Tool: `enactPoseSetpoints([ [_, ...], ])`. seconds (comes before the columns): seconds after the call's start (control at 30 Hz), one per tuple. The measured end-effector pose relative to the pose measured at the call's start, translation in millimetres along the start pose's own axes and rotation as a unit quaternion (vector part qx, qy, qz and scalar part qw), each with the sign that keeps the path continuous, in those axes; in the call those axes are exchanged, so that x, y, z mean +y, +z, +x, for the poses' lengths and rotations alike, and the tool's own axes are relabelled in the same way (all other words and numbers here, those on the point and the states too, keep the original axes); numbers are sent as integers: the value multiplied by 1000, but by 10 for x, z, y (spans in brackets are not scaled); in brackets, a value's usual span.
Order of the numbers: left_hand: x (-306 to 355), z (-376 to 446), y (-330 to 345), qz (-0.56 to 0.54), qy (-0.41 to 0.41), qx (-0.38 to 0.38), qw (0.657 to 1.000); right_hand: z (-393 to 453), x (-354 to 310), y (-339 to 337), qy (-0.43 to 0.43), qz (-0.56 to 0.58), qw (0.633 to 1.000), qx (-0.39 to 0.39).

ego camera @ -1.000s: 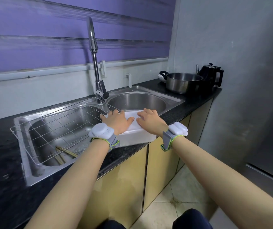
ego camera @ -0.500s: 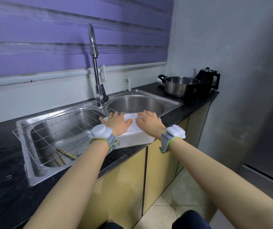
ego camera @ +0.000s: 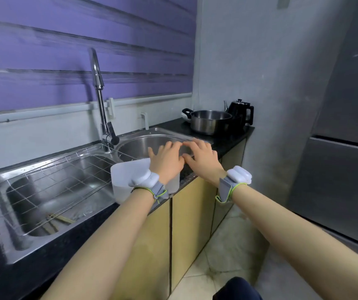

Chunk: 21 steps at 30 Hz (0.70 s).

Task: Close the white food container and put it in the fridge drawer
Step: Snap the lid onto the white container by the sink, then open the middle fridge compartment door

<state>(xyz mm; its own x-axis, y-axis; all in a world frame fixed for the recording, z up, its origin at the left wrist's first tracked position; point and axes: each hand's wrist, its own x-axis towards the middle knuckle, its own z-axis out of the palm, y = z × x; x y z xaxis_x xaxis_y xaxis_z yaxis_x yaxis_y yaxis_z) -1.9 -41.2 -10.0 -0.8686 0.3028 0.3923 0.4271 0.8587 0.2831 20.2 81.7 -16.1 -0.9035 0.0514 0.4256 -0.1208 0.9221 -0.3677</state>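
Both hands have shifted since a moment ago: then they lay palm-down, side by side, pressing the lid, and now they sit further toward the round basin, fingers spread. Only the left hand is over the white food container, its palm on the far right part of the lid; the right hand hangs just beyond the box's right end, over the dark bench edge and the rim of the round sink. Neither grip is clamped on anything: the fingers of both are apart and flat, the left resting on the lid, the right, as far as I can tell, touching nothing. The container sits on the front lip of the bench, between the racked sink on the left and the round sink behind it, with its near side close to the edge above the yellow cabinet doors. Its lid looks level and seated, though the left wrist and its white wristband hide the near right corner, so I cannot confirm it all round. My judgement is that the closing is done or nearly so, and the hands are leaving the press to take hold for the lift. The grey fridge stands to the right, its doors shut. The pot and kettle at the far end are well clear.
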Motion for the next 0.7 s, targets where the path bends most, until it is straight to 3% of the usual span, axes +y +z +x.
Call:
enactPoseSetpoints([
  [0.2,578,136,250,-83,63,-2,995,-236,497,-385,56,-43,997,31],
  [0.43,1491,259,620,-236,121,-68,962,-586,1226,-948,153,-124,979,47],
  [0.6,2138,405,891,-375,123,-151,906,-800,1666,-1306,181,-204,961,41],
  [0.7,2345,502,957,-437,98,-177,877,-817,1790,-1379,156,-263,951,35],
])
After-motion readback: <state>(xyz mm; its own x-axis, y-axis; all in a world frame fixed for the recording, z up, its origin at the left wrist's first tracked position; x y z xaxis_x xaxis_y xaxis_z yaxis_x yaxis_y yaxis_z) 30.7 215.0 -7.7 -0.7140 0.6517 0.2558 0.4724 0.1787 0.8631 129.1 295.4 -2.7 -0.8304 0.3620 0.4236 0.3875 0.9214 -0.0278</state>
